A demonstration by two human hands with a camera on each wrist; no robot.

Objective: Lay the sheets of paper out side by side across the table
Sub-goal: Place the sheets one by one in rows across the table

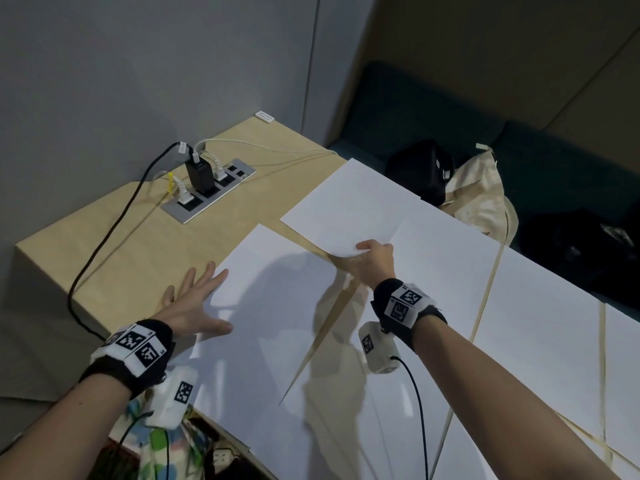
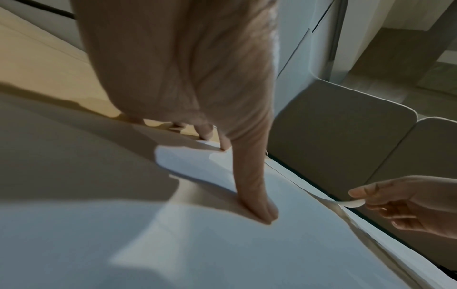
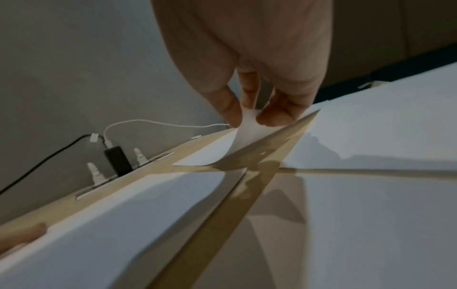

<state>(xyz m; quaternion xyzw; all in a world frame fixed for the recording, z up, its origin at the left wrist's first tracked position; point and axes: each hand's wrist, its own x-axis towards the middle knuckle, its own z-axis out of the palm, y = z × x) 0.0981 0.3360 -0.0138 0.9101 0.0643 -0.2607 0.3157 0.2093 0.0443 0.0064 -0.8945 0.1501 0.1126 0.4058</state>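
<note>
The left hand point(image 1: 194, 303) lies flat, fingers spread, pinning a near sheet point(image 1: 277, 306) so it stays put. The right hand point(image 1: 375, 259) pinches the far sheet point(image 1: 349, 202) by its corner, apparently to square it; it seems to overlap its neighbour on the table point(image 1: 138, 230).

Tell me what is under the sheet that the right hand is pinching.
The pinched sheet overlaps another sheet on its right side; bare table shows beneath its lifted corner. Whatever lies under its middle is covered.
</note>
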